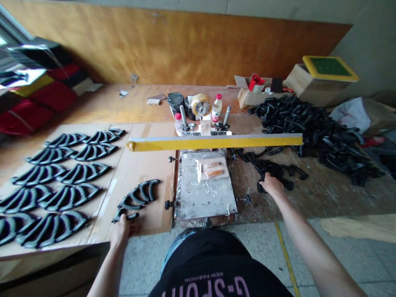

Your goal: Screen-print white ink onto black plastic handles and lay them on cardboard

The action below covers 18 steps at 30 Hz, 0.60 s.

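My left hand [122, 231] is at the front edge of the cardboard sheet, closed on the near end piece of a short row of curved black plastic pieces [139, 194]; its fingertips are blurred. Out to the right, my right hand [272, 184] pinches a curved black piece in a small loose cluster [269, 167] on the brown board. Between the hands stands a screen-printing jig with a flat grey plate [204, 202]. A clear packet [213, 169] lies on the plate. A long yellow-edged bar [213, 142] crosses above its far end.
Fanned rows of black pieces [77, 175] cover the cardboard [123, 165] at left. A large heap of them [315, 132] lies at right. Behind the jig stand a black tub [175, 102], a tape roll [201, 105] and a red-capped bottle [217, 108]. Boxes [315, 82] sit at back right.
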Tool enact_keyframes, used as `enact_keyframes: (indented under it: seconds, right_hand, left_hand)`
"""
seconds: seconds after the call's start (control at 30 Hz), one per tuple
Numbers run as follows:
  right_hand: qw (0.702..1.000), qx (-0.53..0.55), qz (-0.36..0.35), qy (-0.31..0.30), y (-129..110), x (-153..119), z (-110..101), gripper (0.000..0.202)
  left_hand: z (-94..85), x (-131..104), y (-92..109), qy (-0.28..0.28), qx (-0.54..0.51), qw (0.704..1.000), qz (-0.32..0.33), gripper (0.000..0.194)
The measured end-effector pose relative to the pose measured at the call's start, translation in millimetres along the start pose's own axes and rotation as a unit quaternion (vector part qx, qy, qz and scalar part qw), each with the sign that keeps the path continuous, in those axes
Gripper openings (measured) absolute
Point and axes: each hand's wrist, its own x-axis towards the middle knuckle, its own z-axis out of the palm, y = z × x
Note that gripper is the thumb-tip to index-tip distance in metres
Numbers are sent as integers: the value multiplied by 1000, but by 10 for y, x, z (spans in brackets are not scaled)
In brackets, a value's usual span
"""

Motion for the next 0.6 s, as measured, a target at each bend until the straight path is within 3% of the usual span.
enact_keyframes:
  seconds: [0.1, 0.17, 0.23, 0.3, 0.37, 0.47, 0.53, 0.6]
  right_hand:
    - [998, 38, -24, 36, -81, -79, 95, 38]
    - [982, 97, -129, 98, -322, -162, 97, 31]
    - [930, 171, -285, 156, -683, -251, 64, 28]
    - [858, 216, -424, 191, -1102, -332, 21, 29]
    - [810, 212, -509, 202, -1489, -396, -10, 28]
    - [790, 168, -551, 208, -1852, -462, -24, 25]
    - [789, 144, -556, 219, -1925, -498, -25, 25]
    - [785, 128, -559, 234, -1890, -514, -41, 26]
  left_hand:
    - [-92, 82, 85, -17, 116, 993, 4, 50]
    - [-119, 56, 214, -7, 180, 984, 8, 54]
    - [-93, -53, 425, 0, 203, 978, 39, 54]
    - [7, -261, 741, -15, 148, 981, 126, 52]
    - [172, -564, 1144, -62, 37, 966, 250, 52]
    - [461, -1102, 1780, -112, -95, 910, 389, 57]
    - [633, -1425, 2110, -155, -174, 869, 437, 54]
    - [760, -1660, 2297, -198, -204, 844, 454, 53]
